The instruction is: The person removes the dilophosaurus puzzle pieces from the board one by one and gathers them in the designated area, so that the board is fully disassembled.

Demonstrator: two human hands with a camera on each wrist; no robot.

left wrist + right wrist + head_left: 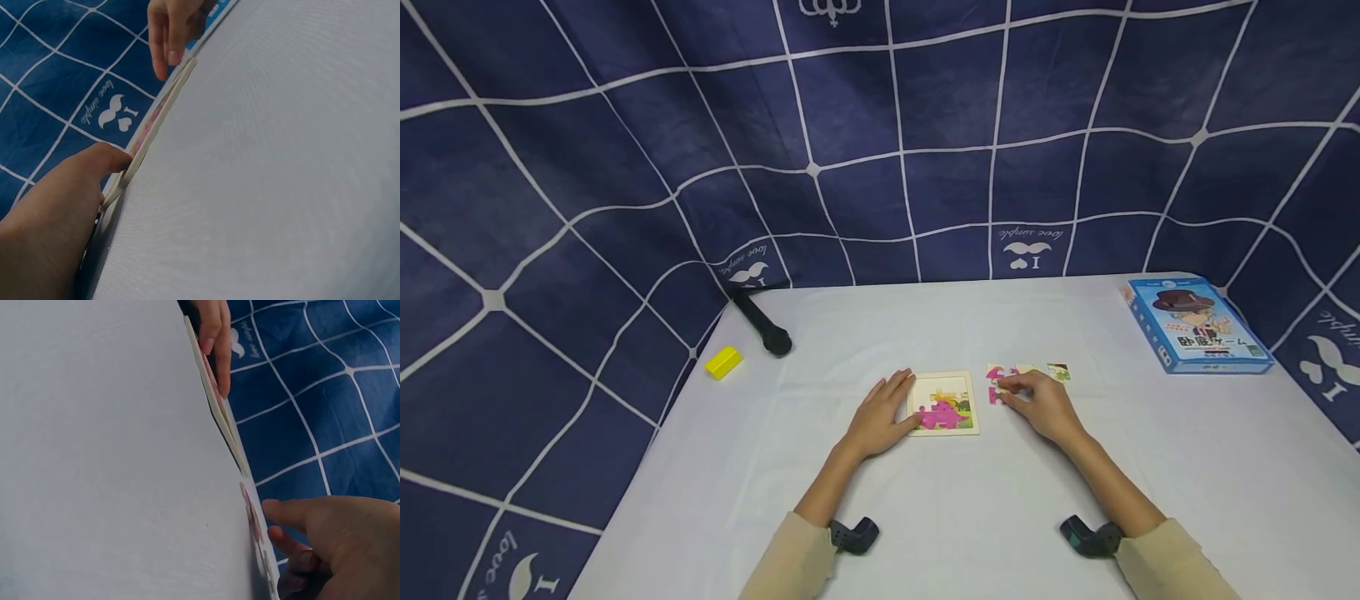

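Observation:
A square puzzle tray (943,432) with a pale frame lies on the table, partly filled with pieces forming a pink dinosaur (942,415). My left hand (880,421) rests along its left side, fingers extended towards the upper corner and thumb on the frame's edge. To the right of the tray are several loose puzzle pieces (1058,372). Over them hovers my right hand (1041,406), thumb and fingertips at the pieces nearest the tray. In the right wrist view, a gap shows between that thumb (287,512) and the fingers, with no piece visible in it.
A blue game box (1198,325) lies at the table's back right. Towards the back left are a black microphone (762,323) and a yellow block (724,363). A dark blue curtain (940,192) with white lines hangs behind the white-covered table (970,517).

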